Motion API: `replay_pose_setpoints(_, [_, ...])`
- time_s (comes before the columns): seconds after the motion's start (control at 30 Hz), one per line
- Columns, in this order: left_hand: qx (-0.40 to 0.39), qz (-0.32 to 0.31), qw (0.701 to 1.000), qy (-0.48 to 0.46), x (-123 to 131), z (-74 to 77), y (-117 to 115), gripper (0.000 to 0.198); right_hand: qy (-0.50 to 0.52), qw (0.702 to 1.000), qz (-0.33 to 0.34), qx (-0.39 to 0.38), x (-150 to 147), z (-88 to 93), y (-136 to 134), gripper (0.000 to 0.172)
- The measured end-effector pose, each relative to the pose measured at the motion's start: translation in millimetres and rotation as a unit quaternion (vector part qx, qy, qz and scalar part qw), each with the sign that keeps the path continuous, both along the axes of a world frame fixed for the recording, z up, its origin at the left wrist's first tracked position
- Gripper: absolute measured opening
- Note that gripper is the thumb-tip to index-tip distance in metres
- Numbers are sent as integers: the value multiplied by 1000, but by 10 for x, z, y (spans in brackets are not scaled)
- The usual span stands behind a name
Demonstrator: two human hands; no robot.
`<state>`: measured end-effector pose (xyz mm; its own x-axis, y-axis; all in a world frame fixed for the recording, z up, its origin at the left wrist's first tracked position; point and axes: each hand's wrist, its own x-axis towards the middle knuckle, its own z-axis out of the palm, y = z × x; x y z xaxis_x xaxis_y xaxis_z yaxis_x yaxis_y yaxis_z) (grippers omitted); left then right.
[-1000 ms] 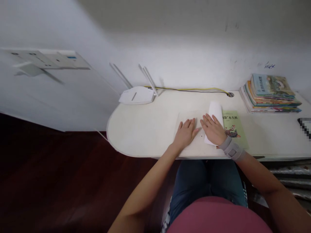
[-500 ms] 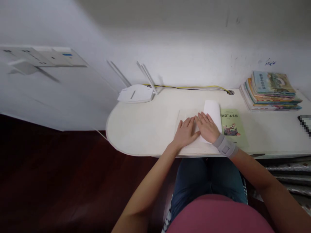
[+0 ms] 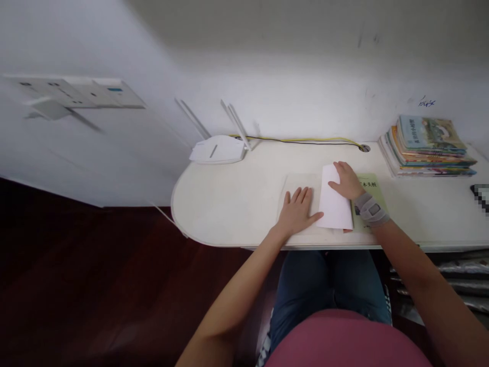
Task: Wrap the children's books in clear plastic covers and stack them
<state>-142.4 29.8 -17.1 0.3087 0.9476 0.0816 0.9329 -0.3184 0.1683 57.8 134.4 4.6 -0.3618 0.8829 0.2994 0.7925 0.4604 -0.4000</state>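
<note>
My left hand (image 3: 298, 211) lies flat with spread fingers on a thin see-through sheet (image 3: 300, 181) on the desk; its thumb reaches the edge of a white folded flap (image 3: 334, 209). The flap stands over the left part of a green book (image 3: 369, 182), with a bit of reddish-orange at its lower corner. My right hand (image 3: 347, 181), with a grey band at the wrist, rests on the flap's upper right part. Its thumb is apart from the fingers, which reach the top edge. My right hand and wrist hide part of the book's cover.
A white router (image 3: 217, 150) with antennas stands at the back left of the white desk (image 3: 229, 204). Yellow and black cables (image 3: 305, 140) run along the wall to a hole. A stack of books (image 3: 431, 148) sits at the right, near a dark-edged device (image 3: 481, 196).
My right hand has moved up and right, from beside my left hand to the flap's upper part. The left hand stays flat in nearly the same spot. The view has shifted slightly.
</note>
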Motion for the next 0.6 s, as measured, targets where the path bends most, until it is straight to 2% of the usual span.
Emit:
replay_pose_setpoints(0.17, [-11, 11, 1000, 3, 11, 6, 2, 88, -27, 999, -21, 34, -62, -95, -44, 57])
replay_pose_setpoints(0.6, [-30, 19, 999, 0, 20, 39, -8, 89, -103, 993, -41, 39, -271, 26, -176, 34])
